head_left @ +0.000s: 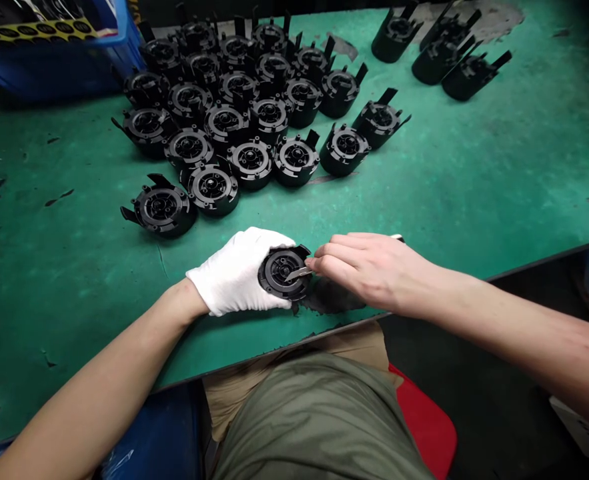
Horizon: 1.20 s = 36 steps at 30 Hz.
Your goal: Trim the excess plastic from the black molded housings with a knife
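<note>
The gloved left hand [247, 272] is clamping a black round housing [275, 268], wrapping it from the left, by the near edge of the green table [474, 173]. The right hand [367, 267] is pinching a metal tool [301, 272], which is slanting over the housing's face from the right.

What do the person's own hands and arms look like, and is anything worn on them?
The left hand wears a plain white glove with no visible marking, ending at the wrist. The right hand is ungloved. Both forearms are bare, with no sleeve, watch or bracelet showing.
</note>
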Tool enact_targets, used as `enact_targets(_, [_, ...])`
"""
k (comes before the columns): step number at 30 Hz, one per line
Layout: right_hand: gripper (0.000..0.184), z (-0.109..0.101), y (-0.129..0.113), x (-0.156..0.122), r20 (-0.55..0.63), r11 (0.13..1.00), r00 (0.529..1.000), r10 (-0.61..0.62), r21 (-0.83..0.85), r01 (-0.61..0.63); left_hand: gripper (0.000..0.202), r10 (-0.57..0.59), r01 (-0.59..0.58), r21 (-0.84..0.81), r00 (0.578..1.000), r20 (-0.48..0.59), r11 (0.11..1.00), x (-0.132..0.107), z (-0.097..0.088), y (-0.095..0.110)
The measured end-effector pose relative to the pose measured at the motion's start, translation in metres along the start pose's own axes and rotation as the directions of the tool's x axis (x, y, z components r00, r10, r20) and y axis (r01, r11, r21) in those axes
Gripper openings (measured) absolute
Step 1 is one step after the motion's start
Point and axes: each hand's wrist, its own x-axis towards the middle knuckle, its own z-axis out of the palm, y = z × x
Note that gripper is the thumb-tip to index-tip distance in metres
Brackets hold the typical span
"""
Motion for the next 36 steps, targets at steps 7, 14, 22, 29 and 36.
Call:
enact_targets(7, [0.022, -0.003, -0.026, -0.005, -0.009, 0.991, 0.997, 0.081, -0.109, -0.081, 0.071, -0.034, 0.035, -0.033, 0.999, 0.022, 0.999, 0.001, 0.001, -0.001])
enact_targets(14, [0.018, -0.005, -0.054, -0.008, -0.018, 0.976, 0.984, 0.179, -0.121, -0.179, 0.059, -0.074, 0.077, -0.056, 0.996, 0.053, 0.995, 0.004, 0.0, 0.003])
enact_targets(22, [0.012, 0.01, -0.054, -0.012, -0.141, 0.959, 0.954, 0.263, -0.068, -0.274, 0.071, -0.06, 0.063, -0.065, 0.997, 0.039, 0.996, 0.001, 0.001, -0.001])
enact_targets(29, [0.021, 0.004, -0.063, -0.008, -0.111, 0.946, 0.949, 0.294, -0.11, -0.306, 0.064, -0.065, 0.068, -0.07, 0.997, 0.042, 0.995, 0.002, 0.0, 0.002])
enact_targets(36, [0.021, 0.001, -0.088, -0.005, -0.094, 0.917, 0.922, 0.376, -0.102, -0.385, 0.062, -0.069, 0.071, -0.029, 0.996, 0.055, 0.997, 0.002, 0.002, 0.0])
